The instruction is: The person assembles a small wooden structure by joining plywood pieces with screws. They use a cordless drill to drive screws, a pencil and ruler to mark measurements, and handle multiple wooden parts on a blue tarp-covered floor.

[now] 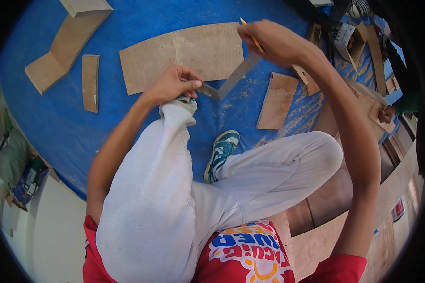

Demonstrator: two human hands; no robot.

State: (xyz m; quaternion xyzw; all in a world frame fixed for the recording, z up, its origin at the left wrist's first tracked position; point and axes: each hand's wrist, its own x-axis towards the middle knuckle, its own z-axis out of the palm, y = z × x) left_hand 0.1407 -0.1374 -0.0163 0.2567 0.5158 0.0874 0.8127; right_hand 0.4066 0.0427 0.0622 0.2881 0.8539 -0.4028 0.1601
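My left hand (174,85) pinches the short arm of a metal try square (236,78), above my raised left knee. The square's long blade slants up and right to my right hand (276,43). A yellow pencil (258,45) sits in the closed fingers of that hand, which also meets the blade's far end; whether they grip the blade is hidden. Beyond the square lies a wide plywood panel (151,63) with a slightly curved far edge, flat on the blue tarp (113,127). Both hands are raised above the tarp.
A narrow wood strip (90,82) and joined boards (73,42) lie at the left. A rectangular board (277,101) lies right of my shoe (223,150). Sawdust and more wood pieces spread at the right, where another person's hand (386,114) reaches in near a board.
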